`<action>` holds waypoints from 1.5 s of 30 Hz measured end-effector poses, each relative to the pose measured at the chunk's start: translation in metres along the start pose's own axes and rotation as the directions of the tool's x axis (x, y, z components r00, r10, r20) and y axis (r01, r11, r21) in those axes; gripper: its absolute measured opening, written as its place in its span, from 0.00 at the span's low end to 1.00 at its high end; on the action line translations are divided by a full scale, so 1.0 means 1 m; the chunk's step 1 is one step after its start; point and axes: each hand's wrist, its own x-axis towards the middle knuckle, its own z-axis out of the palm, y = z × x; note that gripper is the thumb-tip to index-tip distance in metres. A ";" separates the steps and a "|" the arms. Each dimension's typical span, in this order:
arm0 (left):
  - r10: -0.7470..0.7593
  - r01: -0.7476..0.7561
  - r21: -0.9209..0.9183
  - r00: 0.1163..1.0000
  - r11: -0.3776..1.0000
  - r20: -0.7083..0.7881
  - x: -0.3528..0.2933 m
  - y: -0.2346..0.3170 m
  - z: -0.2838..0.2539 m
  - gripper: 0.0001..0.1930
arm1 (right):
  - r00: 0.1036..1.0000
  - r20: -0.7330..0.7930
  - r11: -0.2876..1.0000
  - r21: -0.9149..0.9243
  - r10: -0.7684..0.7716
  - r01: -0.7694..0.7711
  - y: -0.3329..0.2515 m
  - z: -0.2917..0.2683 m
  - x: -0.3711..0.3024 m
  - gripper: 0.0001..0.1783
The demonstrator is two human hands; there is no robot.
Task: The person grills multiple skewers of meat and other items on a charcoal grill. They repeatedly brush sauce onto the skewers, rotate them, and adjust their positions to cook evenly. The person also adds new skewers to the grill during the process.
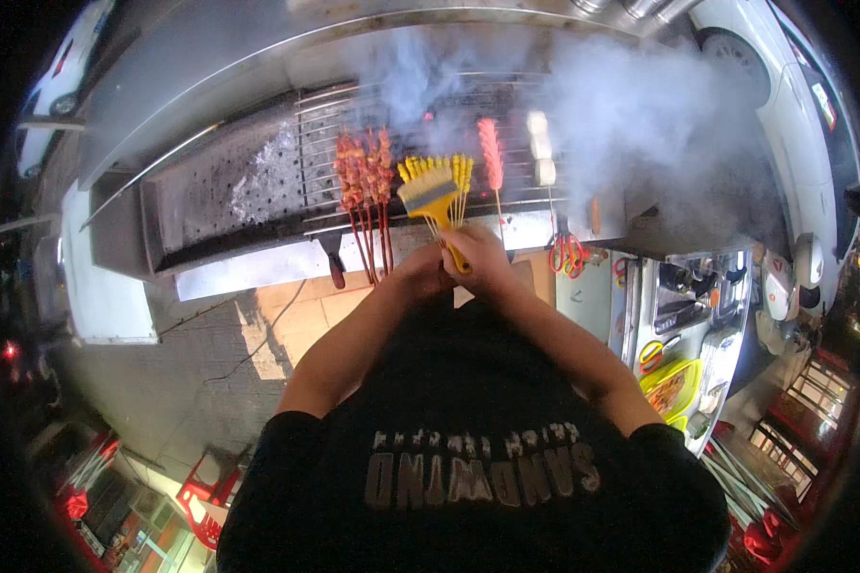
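My right hand is closed round the yellow handle of a wide flat brush. Its pale bristles lie over several skewers of yellow pieces on the grill. My left hand is tucked close beside it, at the stick ends of those skewers; its fingers are hidden, so its grip is unclear. Left of the brush lies a bunch of reddish meat skewers, sticks toward me. To the right are a pink ridged skewer and a skewer of white chunks.
Smoke drifts over the grill's right side. The wire grate covers a charcoal trough. A dark-handled tool and red-handled scissors rest at the front edge. Metal trays and a yellow basket stand right.
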 end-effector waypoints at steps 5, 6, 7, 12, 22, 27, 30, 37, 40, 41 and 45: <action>0.009 -0.009 0.011 0.999 1.000 -0.045 0.001 0.004 0.002 0.11 | 0.998 0.056 0.999 0.041 -0.018 0.016 0.001 -0.005 0.013 0.16; 0.034 -0.030 0.031 0.992 0.999 -0.123 0.003 0.003 0.002 0.09 | 0.999 0.014 0.998 0.046 -0.042 0.041 0.001 -0.007 0.013 0.16; 0.021 -0.020 0.006 0.992 1.000 -0.125 0.004 0.001 0.003 0.09 | 1.000 0.027 1.000 0.031 -0.003 0.002 0.002 -0.008 0.013 0.16; 0.055 -0.067 -0.086 0.990 0.994 -0.129 0.010 -0.008 0.002 0.06 | 0.994 0.096 0.999 -0.017 0.047 -0.045 0.000 -0.022 -0.013 0.16; 0.049 -0.047 0.020 0.993 0.999 -0.107 0.017 -0.009 -0.010 0.05 | 0.998 -0.060 0.999 0.040 0.031 -0.028 0.020 -0.020 -0.008 0.17; 0.061 -0.038 0.111 0.975 0.993 -0.214 0.019 -0.010 -0.026 0.06 | 0.986 -0.087 0.964 0.239 0.141 -0.116 0.009 -0.068 0.051 0.16; 0.106 -0.069 0.174 0.971 0.982 -0.215 0.029 -0.013 -0.037 0.08 | 0.889 0.268 0.769 0.448 0.371 -0.456 0.019 -0.099 0.136 0.16; 0.151 -0.102 0.232 0.967 0.967 -0.204 0.036 -0.017 -0.051 0.08 | 0.644 0.646 0.865 -0.054 0.411 -0.498 0.000 -0.071 0.243 0.14; 0.161 -0.116 0.232 0.969 0.966 -0.188 0.032 -0.016 -0.047 0.07 | 0.707 0.575 0.835 0.074 0.411 -0.546 -0.011 -0.065 0.246 0.14; 0.148 -0.100 0.234 0.969 0.967 -0.197 0.030 -0.016 -0.044 0.07 | 0.742 0.499 0.810 0.125 0.448 -0.573 -0.013 -0.065 0.245 0.14; 0.112 -0.065 0.222 0.972 0.973 -0.206 0.020 -0.010 -0.033 0.07 | 0.697 0.560 0.846 -0.012 0.448 -0.533 -0.024 -0.047 0.214 0.12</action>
